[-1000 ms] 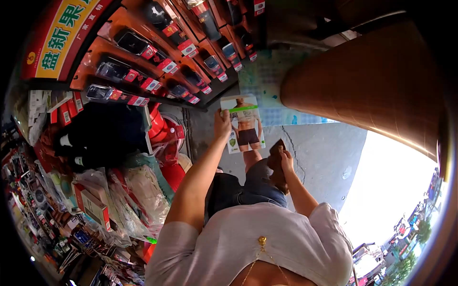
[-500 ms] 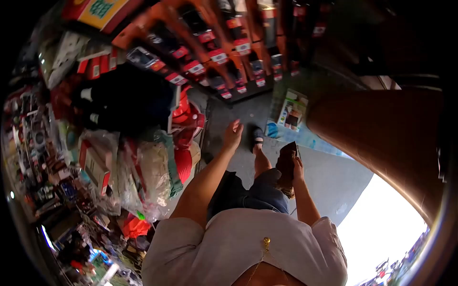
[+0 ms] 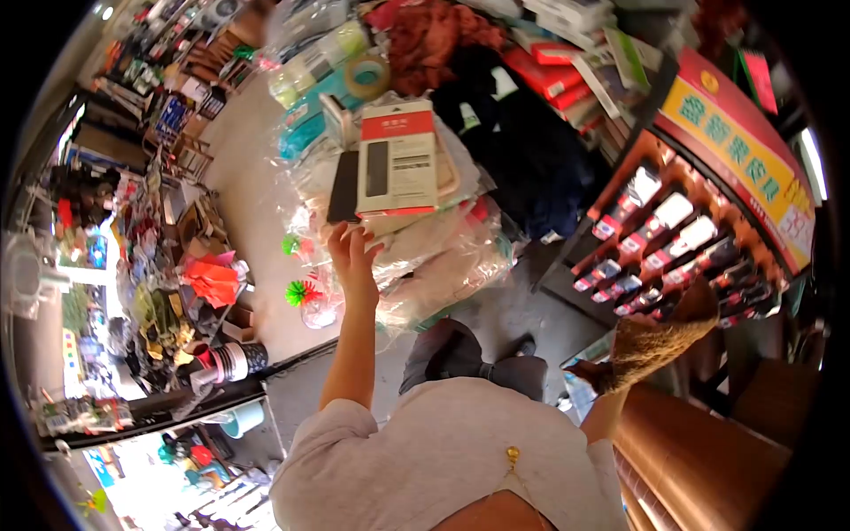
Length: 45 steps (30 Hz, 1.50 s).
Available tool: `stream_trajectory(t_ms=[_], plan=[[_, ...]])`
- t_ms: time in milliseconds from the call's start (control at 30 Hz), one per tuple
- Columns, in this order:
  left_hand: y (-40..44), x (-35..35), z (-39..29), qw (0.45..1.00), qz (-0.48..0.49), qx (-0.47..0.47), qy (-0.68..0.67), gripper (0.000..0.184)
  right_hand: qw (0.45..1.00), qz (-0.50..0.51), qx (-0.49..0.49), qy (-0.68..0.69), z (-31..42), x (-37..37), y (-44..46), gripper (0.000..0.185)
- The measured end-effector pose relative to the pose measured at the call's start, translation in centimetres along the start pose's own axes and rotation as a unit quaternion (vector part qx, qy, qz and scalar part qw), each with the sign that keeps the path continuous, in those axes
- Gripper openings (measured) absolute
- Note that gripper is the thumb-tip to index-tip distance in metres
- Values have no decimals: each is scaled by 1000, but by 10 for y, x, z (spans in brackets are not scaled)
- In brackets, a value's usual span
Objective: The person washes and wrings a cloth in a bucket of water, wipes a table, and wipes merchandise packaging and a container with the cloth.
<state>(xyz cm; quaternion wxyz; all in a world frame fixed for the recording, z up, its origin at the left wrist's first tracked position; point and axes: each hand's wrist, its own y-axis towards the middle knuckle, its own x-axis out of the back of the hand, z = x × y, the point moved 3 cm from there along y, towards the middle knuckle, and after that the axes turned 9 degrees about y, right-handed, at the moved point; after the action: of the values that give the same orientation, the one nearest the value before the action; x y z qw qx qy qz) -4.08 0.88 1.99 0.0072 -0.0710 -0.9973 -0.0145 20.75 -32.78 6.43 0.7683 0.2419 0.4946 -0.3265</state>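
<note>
My left hand (image 3: 352, 257) is empty, its fingers spread, just below a dark flat phone-like object (image 3: 343, 188) and a white and red box (image 3: 397, 159). Both lie on a pile of plastic-wrapped packages (image 3: 425, 274). At the right, a brown cloth-like piece with a rough, tan side (image 3: 664, 341) hangs from my right hand, whose fingers are hidden behind it; only the forearm shows clearly. Beside the box lies a roll of tape (image 3: 367, 77). Dark clothing (image 3: 522, 142) is heaped to the right of the packages.
A display rack (image 3: 651, 248) with hanging packaged goods stands at the right, above large brown rolls (image 3: 699, 451). Red boxes (image 3: 549, 75) lie at the top. Shelves crowded with goods line the left, with a red bag (image 3: 212, 280) among them. Grey floor (image 3: 310, 398) shows below.
The view has turned from the rack and floor towards the pile. The picture packet, held in my left hand at first, was let go onto the patterned surface. My left hand is now near the box.
</note>
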Motion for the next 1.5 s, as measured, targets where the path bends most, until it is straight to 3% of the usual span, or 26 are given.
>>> stream_trajectory(t_ms=[33, 133, 233, 267, 333, 667, 733, 800, 867, 900, 933, 967, 1067, 1133, 1167, 1200, 1267, 1300, 1333, 1400, 1433, 1500], plan=[[8, 2, -2, 996, -47, 43, -65, 37, 1000, -1, 0, -22, -9, -3, 9, 44], [32, 5, 8, 970, 26, 166, -178, 47, 997, -15, 0, -75, -24, -4, 21, 46], [51, 4, 9, 968, 76, 190, -145, 45, 992, -21, 3, -126, -31, -4, 33, 47], [56, 5, 12, 967, 79, 191, -146, 45, 990, -20, 4, -138, -32, -6, 37, 48], [63, 1, 15, 955, 189, 191, -124, 39, 986, -18, 9, -164, -35, -7, 45, 49], [25, -24, -22, 957, 219, 151, -117, 46, 936, 61, 81, -336, -29, -38, 96, 56], [1, -45, -41, 957, 240, 116, -112, 53, 876, 122, 135, -446, -22, -55, 100, 58], [-22, -73, -52, 941, 284, 131, -132, 52, 753, 249, 185, -580, -29, -82, 95, 59], [-42, -102, -52, 906, 363, 141, -166, 54, 606, 356, 173, -690, -58, -100, 85, 61], [-52, -115, -53, 888, 410, 83, -189, 63, 538, 379, 158, -737, -76, -105, 78, 61], [-71, -132, -74, 909, 380, -98, -142, 65, 485, 386, 140, -772, -91, -106, 77, 64], [-67, -134, -76, 908, 396, -35, -133, 63, 468, 377, 158, -783, -97, -97, 83, 64], [-68, -140, -80, 849, 433, 105, -284, 56, 457, 358, 192, -791, -92, -90, 113, 63], [-62, -134, -66, 918, 351, -4, -185, 59, 478, 329, 215, -786, -84, -91, 136, 61], [-65, -135, -79, 910, 402, -54, -87, 65, 495, 301, 237, -780, -79, -92, 149, 60], [-69, -134, -78, 909, 404, -53, -84, 65, 498, 298, 237, -779, -76, -85, 167, 60], [-82, -130, -70, 908, 390, 8, -152, 71, 670, 220, 245, -666, -64, -66, 200, 56], [-85, -128, -65, 909, 388, 19, -149, 68, 701, 230, 227, -635, -63, -61, 202, 57], [-82, -127, -67, 909, 391, 17, -145, 68, 704, 227, 230, -633, -62, -67, 196, 57], [-75, -126, -68, 916, 372, 43, -143, 69, 597, 257, 259, -714, -68, -84, 168, 62], [-72, -128, -72, 906, 396, 33, -149, 67, 666, 269, 211, -663, -80, -78, 148, 68], [-63, -132, -67, 906, 400, 6, -136, 66, 623, 325, 183, -688, -96, -85, 104, 75]])
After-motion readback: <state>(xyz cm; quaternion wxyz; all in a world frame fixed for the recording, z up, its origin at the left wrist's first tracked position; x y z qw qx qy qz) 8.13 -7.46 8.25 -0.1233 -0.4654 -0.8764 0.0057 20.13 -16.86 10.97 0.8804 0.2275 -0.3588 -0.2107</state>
